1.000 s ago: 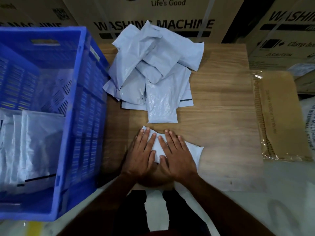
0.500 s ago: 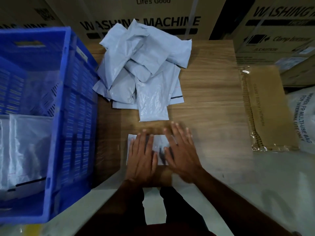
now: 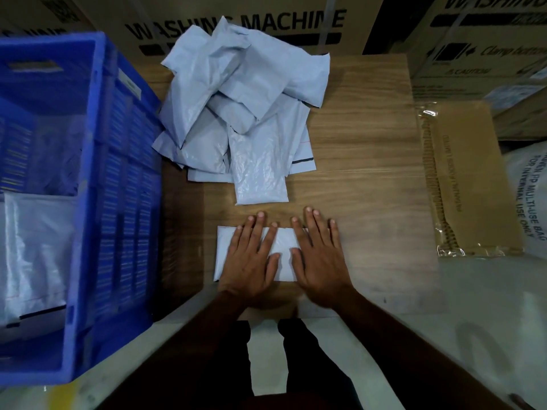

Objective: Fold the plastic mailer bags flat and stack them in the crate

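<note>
Mailer bags, in a loose heap (image 3: 236, 113) of crinkled pale grey plastic, are seen at twelve o'clock on the wooden table (image 3: 361, 173), unchanged from half a second ago. One folded mailer (image 3: 281, 253) is now pressed flat at the near table edge by both hands; a second earlier it was seen lying askew with a corner jutting toward four o'clock, and it is now squared into a neat rectangle.

At nine o'clock the blue crate (image 3: 118, 202), of rigid plastic with slotted walls, is found just beside the table. Flat glossy mailers (image 3: 38, 255) are stacked inside it, one showing a dark strip along its near edge.

Printed cardboard boxes (image 3: 236, 22) are ranged behind the table at twelve o'clock. At three o'clock a brown cardboard sheet wrapped in clear film (image 3: 470, 184) is laid beside the table, with a white woven sack (image 3: 529, 190) just beyond it.

The left hand (image 3: 251, 258) is laid palm down on the folded mailer, fingers straight and spread, nothing grasped. The right hand (image 3: 319, 255), blurred half a second ago, is now settled flat over the mailer's right end, fingers likewise straight, their tips reaching onto bare wood.
</note>
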A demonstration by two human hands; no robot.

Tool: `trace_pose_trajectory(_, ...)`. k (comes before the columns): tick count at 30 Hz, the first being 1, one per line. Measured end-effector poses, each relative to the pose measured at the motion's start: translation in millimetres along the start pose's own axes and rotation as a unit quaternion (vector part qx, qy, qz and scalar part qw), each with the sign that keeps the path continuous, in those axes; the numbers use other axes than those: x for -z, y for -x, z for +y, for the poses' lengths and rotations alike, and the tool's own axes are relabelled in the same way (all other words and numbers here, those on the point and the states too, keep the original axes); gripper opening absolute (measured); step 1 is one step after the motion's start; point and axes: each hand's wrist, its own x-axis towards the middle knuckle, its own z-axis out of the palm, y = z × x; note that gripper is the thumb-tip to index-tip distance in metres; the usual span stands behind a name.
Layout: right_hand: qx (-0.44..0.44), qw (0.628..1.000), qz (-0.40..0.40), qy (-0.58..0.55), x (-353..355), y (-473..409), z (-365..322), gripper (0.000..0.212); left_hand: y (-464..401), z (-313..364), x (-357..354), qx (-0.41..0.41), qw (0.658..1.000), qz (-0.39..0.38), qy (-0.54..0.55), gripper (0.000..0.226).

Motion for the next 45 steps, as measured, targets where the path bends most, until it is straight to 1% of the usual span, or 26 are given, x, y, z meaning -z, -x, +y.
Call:
trace_pose_trajectory(1, 0.013, 1.0, -0.002, 0.002, 2.0, 0.1, 0.2, 0.066, -0.2, -0.1, 2.3, 0.0, 1.0, -0.005, 0.001, 0.064)
trace_pose_trajectory(2, 0.047, 0.999, -0.004, 0.002, 4.7, -0.2, 1.9, 0.069, 1.2, -0.5, 5.6, 0.001, 1.0, -0.007, 0.0, 0.064)
trace_pose_trajectory(4, 0.167, 0.986, -0.02, 0.015, 13.1, -4.8, 7.4, 0.08, 9.8, -1.8, 18.3, 0.011, 1.0, 0.003, -0.003, 0.063)
trace_pose_trajectory(6, 0.286, 0.955, -0.063, 0.042, 23.9, -17.7, 8.9, 0.089, 25.9, -4.2, 36.5, 0.033, 0.999, 0.025, 0.004, 0.06)
trace_pose_trajectory(7, 0.327, 0.939, -0.092, 0.051, 26.9, -27.0, 6.8, 0.09, 35.0, -5.7, 46.0, 0.047, 0.998, 0.034, 0.01, 0.06)
trace_pose_trajectory(9, 0.378, 0.913, -0.136, 0.067, 28.1, -46.1, 0.7, 0.086, 49.3, -8.8, 61.9, 0.073, 0.996, 0.038, 0.017, 0.06)
trace_pose_trajectory(11, 0.407, 0.899, -0.138, 0.08, 23.1, -57.3, -6.1, 0.078, 55.7, -11.3, 70.7, 0.079, 0.996, 0.032, 0.004, 0.06)
trace_pose_trajectory(14, 0.385, 0.913, -0.109, 0.08, 10.5, -52.6, -19.4, 0.068, 58.7, -13.1, 74.8, 0.061, 0.997, 0.028, -0.037, 0.06)
trace_pose_trajectory(16, 0.354, 0.927, -0.101, 0.078, 4.0, -44.0, -31.4, 0.071, 59.5, -12.6, 76.8, 0.062, 0.996, 0.025, -0.061, 0.062)
trace_pose_trajectory(19, 0.326, 0.937, -0.101, 0.077, 2.1, -38.4, -42.8, 0.076, 60.7, -10.0, 81.9, 0.06, 0.995, 0.029, -0.077, 0.063)
trace_pose_trajectory(22, 0.295, 0.95, -0.087, 0.061, 14.5, -35.1, -50.6, 0.074, 58.1, -4.8, 95.0, 0.053, 0.995, 0.051, -0.073, 0.064)
trace_pose_trajectory(26, 0.212, 0.977, -0.022, 0.003, 51.9, -32.0, -61.5, 0.08, 44.3, -1.5, 131.2, 0.059, 0.99, 0.091, -0.087, 0.063)
trace_pose_trajectory(28, 0.196, 0.98, 0.01, -0.014, 70.2, -37.9, -63.1, 0.079, 34.5, -1.5, 152.2, 0.055, 0.989, 0.109, -0.086, 0.063)
trace_pose_trajectory(33, 0.164, 0.985, 0.053, 0.002, 107.5, -64.4, -68.6, 0.079, 11.7, -5.0, 197.4, 0.046, 0.986, 0.135, -0.092, 0.059)
trace_pose_trajectory(37, 0.153, 0.985, 0.083, -0.006, 128.9, -80.9, -87.4, 0.067, 8.9, -19.2, 223.1, 0.048, 0.981, 0.156, -0.108, 0.059)
trace_pose_trajectory(41, 0.142, 0.983, 0.112, -0.011, 133.2, -95.0, -123.7, 0.068, 18.9, -53.1, 242.4, 0.056, 0.974, 0.179, -0.124, 0.059)
trace_pose_trajectory(45, 0.123, 0.98, 0.153, -0.039, 134.2, -108.9, -179.7, 0.067, 39.8, -99.9, 257.5, 0.069, 0.971, 0.19, -0.124, 0.059)
